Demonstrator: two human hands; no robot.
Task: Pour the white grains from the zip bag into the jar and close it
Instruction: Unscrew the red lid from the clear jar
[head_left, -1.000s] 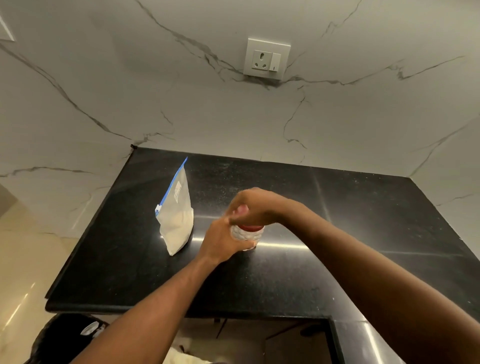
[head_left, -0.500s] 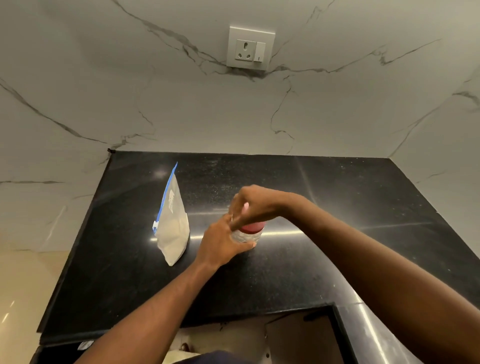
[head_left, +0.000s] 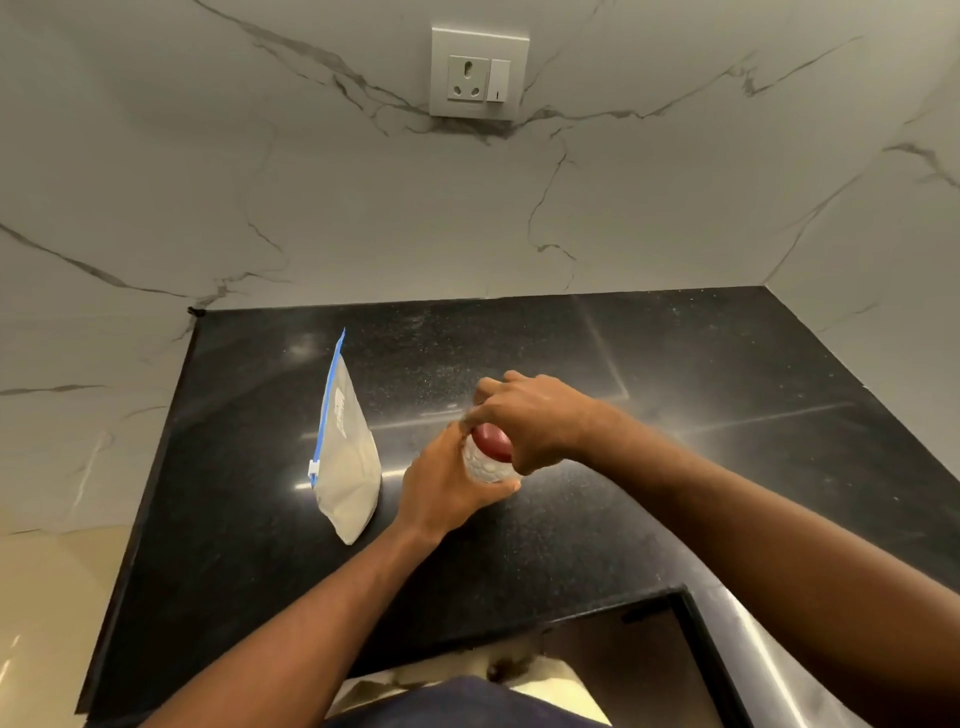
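Note:
A small clear jar (head_left: 485, 467) with a red lid (head_left: 493, 442) stands on the black countertop (head_left: 519, 545). My left hand (head_left: 447, 480) wraps around the jar's body from the left. My right hand (head_left: 530, 415) comes over the top and grips the red lid. To the left of the jar, apart from both hands, a zip bag (head_left: 345, 462) with a blue seal stands upright, holding white grains in its lower part. The jar's contents are mostly hidden by my fingers.
White marble walls close the counter at the back and right, with a socket and switch (head_left: 479, 73) high on the back wall. The counter's left edge drops to a beige floor (head_left: 47, 613). A cut-out corner (head_left: 623, 654) lies at the near edge.
The view has shifted slightly. My right hand has turned on the lid, so more of the red lid shows now. The bag and my left hand have stayed where they were.

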